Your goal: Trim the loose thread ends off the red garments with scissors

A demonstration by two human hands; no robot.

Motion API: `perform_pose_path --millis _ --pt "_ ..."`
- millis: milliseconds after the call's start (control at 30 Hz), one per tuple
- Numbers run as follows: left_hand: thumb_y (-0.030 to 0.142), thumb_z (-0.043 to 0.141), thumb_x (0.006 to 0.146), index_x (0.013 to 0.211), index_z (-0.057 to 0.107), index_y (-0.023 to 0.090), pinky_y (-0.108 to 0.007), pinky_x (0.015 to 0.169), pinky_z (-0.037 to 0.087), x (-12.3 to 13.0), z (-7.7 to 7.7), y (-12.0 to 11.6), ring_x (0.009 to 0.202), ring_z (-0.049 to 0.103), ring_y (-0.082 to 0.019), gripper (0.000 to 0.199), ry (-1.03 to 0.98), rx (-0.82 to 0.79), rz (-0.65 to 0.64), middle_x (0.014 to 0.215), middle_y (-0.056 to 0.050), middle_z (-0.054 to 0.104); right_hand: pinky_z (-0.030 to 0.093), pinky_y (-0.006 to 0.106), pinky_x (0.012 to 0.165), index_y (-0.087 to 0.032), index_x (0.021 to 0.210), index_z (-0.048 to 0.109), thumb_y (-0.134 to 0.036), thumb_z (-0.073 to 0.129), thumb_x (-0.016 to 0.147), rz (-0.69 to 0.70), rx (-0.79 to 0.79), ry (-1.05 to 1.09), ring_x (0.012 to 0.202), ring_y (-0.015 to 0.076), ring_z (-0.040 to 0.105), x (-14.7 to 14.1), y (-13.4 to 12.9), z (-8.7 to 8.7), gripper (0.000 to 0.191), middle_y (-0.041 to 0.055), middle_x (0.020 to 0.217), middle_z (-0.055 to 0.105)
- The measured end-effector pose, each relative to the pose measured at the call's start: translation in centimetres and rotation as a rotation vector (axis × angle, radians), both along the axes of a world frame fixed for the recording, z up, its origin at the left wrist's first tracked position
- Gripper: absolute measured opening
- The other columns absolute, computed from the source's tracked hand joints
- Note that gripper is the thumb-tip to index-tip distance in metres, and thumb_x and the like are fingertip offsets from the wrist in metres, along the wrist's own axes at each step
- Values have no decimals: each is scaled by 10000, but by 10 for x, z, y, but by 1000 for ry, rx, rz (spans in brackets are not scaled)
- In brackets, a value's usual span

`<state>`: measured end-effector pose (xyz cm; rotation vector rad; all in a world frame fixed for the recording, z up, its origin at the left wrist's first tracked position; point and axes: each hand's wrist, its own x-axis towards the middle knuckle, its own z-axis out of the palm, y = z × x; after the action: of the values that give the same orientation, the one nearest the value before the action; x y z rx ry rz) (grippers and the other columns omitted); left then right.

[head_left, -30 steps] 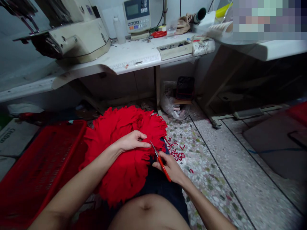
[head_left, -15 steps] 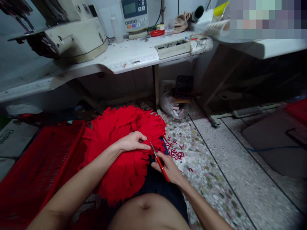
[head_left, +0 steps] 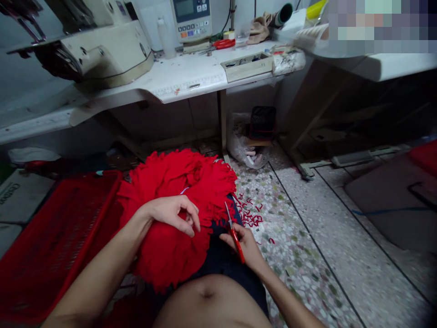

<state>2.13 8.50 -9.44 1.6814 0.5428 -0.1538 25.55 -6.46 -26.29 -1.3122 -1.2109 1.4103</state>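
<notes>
**Red fringed cloth in the lap, scissors in the right hand**

The head view looked down at a red fringed cloth (head_left: 174,175), heaped in a rough round across the person's lap and over dark shorts (head_left: 221,243). The left hand (head_left: 172,215) sat at the cloth's lower middle, fingers curved and thumb apart from them, pinching nothing. The right hand (head_left: 241,243) was closed around red-handled scissors (head_left: 235,239), which pointed up toward the cloth's edge with their blades together.

Snipped red scraps (head_left: 251,219) lay on the terrazzo floor (head_left: 307,255) just right of the cloth. A red plastic crate (head_left: 58,237) stood at lower left, touching the cloth's left edge (its inside was too dark to make out any contents).

Under the white worktable (head_left: 184,77) at upper centre, a clear plastic bag (head_left: 241,148) held pale items, with a black case (head_left: 262,122) just above it. On the tabletop, a shallow tray (head_left: 247,67) held small tools, and a second pair of red-handled scissors (head_left: 223,44) lay near a control box (head_left: 191,13). A sewing machine (head_left: 102,50) filled the upper left.
</notes>
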Motion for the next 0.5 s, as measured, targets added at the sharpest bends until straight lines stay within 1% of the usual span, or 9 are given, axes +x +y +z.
perform_pose_path --millis 33,100,167,200,233,267,333,400,500 --pt "372 797 811 956 803 141 -236 677 480 -3 1 2 693 627 -148 273 20 -5 79 765 -54 678 289 221 447 -229 670 409 -596 736 835 -26 -54 34 458 96 379 0 0 -3 518 -86 540 371" --pt "403 734 862 937 772 122 -242 672 494 -4 -2 7 679 651 -157 293 34 79 338 740 -63 699 292 218 412 -235 682 410 -623 724 834 -50 -114 70 415 98 401 1 4 -5 522 -92 515 376" --pt "403 677 896 952 732 121 -252 701 504 2 -11 14 729 667 -170 293 15 269 601 785 -70 717 300 216 398 -235 677 413 -632 734 822 -56 -107 68 406 101 420 0 9 -5 531 -89 508 389" --pt "384 659 901 965 717 126 -260 725 508 6 -17 18 777 672 -179 272 6 384 679 844 -78 724 306 215 398 -233 676 416 -634 739 817 -56 -94 63 410 101 427 -1 12 -5 534 -86 511 398" --pt "359 649 899 977 706 134 -266 741 507 11 -23 21 815 670 -185 245 13 497 712 899 -83 724 314 215 398 -232 677 420 -638 742 814 -54 -84 59 414 102 432 -3 14 -5 535 -84 514 405" --pt "333 646 890 987 698 143 -269 745 503 16 -28 24 833 664 -188 219 31 590 710 930 -82 718 321 216 399 -232 678 423 -644 743 809 -53 -78 56 417 102 432 -4 16 -5 538 -83 517 406" --pt "285 648 866 978 686 160 -264 710 485 25 -36 28 797 645 -182 172 97 701 665 896 -62 700 325 215 398 -232 680 420 -663 740 801 -53 -78 54 421 98 419 -6 17 -6 550 -84 520 393" --pt "253 658 840 930 672 166 -253 658 455 31 -40 30 728 617 -166 125 146 716 641 809 -34 672 318 213 394 -234 680 411 -675 734 799 -61 -79 47 424 94 401 -6 17 -9 559 -86 521 377" --pt "239 678 810 871 649 159 -242 635 438 33 -42 32 695 589 -152 105 111 663 679 758 -15 642 303 210 391 -235 674 399 -662 733 805 -83 -80 30 423 90 390 -3 13 -11 557 -85 520 374"
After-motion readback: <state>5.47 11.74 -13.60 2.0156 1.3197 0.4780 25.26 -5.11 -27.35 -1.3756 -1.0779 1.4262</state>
